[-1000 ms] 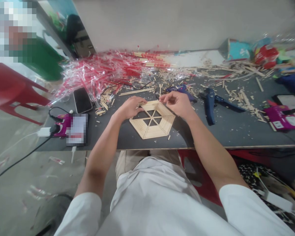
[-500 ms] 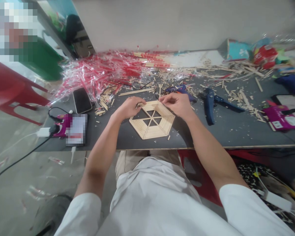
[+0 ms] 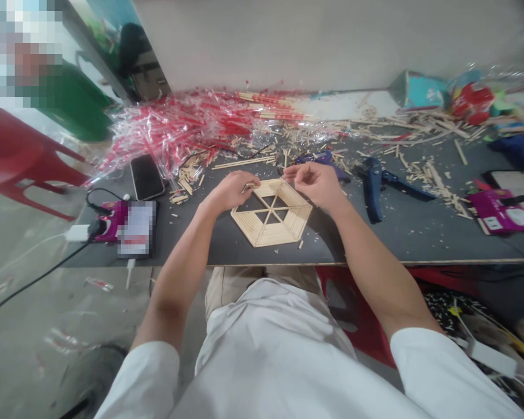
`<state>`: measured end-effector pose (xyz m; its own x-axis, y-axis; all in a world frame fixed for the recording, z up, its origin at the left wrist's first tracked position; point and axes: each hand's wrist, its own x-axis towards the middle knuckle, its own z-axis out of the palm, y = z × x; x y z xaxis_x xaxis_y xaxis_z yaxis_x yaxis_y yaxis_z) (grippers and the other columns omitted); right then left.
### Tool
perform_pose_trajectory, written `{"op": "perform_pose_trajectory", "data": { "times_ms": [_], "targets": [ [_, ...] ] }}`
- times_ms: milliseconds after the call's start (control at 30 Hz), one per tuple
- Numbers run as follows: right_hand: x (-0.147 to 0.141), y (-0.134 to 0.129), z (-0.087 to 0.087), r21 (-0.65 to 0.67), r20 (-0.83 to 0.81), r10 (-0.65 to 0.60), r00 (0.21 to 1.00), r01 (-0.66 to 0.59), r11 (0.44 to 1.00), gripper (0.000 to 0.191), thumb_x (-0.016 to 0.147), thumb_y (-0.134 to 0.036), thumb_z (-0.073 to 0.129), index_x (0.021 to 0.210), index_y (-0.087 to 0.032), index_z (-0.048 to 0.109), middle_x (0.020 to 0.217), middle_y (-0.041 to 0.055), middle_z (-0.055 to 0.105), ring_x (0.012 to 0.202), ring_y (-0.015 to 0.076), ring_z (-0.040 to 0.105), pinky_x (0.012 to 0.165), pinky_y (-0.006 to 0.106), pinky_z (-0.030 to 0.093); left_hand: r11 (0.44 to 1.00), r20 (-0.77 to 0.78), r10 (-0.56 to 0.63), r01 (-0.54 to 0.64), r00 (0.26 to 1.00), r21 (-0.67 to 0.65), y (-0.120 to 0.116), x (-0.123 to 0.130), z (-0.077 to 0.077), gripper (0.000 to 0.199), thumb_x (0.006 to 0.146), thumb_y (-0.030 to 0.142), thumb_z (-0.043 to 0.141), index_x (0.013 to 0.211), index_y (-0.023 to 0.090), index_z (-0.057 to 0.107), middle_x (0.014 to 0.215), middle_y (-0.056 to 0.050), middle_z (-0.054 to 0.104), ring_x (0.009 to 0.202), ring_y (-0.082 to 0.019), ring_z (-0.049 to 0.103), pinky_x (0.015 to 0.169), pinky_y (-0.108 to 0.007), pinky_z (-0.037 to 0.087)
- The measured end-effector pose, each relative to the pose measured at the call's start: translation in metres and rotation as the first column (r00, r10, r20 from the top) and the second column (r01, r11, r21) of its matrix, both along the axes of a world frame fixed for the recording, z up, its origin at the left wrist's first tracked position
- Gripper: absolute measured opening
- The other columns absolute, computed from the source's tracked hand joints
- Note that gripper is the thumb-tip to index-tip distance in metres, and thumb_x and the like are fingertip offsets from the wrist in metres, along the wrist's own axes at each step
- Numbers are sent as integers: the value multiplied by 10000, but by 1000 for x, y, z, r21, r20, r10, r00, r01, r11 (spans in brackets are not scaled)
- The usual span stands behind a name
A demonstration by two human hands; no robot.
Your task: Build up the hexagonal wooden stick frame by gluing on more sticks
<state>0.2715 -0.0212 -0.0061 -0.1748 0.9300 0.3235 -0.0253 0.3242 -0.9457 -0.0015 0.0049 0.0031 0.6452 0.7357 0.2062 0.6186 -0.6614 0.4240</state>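
A hexagonal frame of pale wooden sticks lies flat near the table's front edge, with spokes crossing at its open centre. My left hand is at its upper left corner, fingers curled over the rim and pressed on it. At the upper right corner is my right hand, its thumb and fingers pinched together; whatever they hold is too small to make out. Just behind that hand lies a dark blue glue gun, partly hidden.
Blue cutters lie to the right, among stick scraps. Red-and-clear wrappers are heaped at the back left. A black phone, a second device and a purple power strip sit at left; another purple strip is at right.
My right hand has shifted slightly, and the upright stick seen behind its fingertips before is now less distinct. My left hand stays at the frame's upper left corner.
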Motion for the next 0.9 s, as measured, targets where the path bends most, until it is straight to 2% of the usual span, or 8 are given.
{"op": "perform_pose_trajectory", "data": {
  "times_ms": [100,200,300,400,600,767,900],
  "targets": [
    [-2,1,1,-40,-161,28,986,-35,999,329,709,-311,907,742,-249,586,997,7,820,850,157,774,842,346,660,1000,-3,-1,1,1000,6,0,0,-1,357,865,67,558,1139,167,765,1237,-89,801,1184,-260,737,1084,-428,558],
    [-1,4,2,-89,-262,-9,965,-15,996,450,675,-407,959,755,-256,543,951,-23,814,810,130,760,678,248,625,1000,5,-5,5,1000,6,1,-1,-3,354,865,65,559,1139,160,764,1242,-94,798,1185,-261,736,1082,-437,559],
    [1,6,3,-150,-302,-51,952,5,989,516,637,-475,997,771,-261,547,943,-41,807,847,125,772,651,208,618,1000,12,-12,12,1000,7,2,-1,-4,352,868,70,555,1138,159,764,1241,-102,796,1185,-264,735,1082,-448,561],
    [3,7,3,-201,-273,-76,959,20,979,565,588,-541,1015,788,-269,562,928,-42,799,856,128,775,700,215,636,1000,14,-7,7,1000,5,1,0,-3,351,874,78,551,1137,165,767,1236,-102,796,1187,-264,733,1083,-444,559],
    [2,8,4,-256,-146,-121,982,80,963,689,530,-706,969,819,-283,508,889,-20,763,707,130,697,571,261,558,997,0,73,-73,997,-6,-1,-1,3,298,938,169,555,1137,212,772,1184,-66,807,1130,-247,735,1048,-419,562],
    [3,8,4,-237,-137,-21,990,-12,971,598,669,-649,899,896,-295,474,785,-60,645,564,83,535,462,245,399,987,23,161,-161,987,11,1,-3,5,294,953,181,541,1134,182,772,1167,-97,799,1126,-253,722,1056,-416,552],
    [4,10,5,-205,-172,-24,985,-12,979,536,709,-598,873,864,-293,460,643,-89,505,503,79,406,414,233,293,964,35,258,-259,966,60,4,-6,2,269,939,170,548,1084,195,772,1140,-85,797,1117,-262,711,1062,-421,545]
  ]
}}
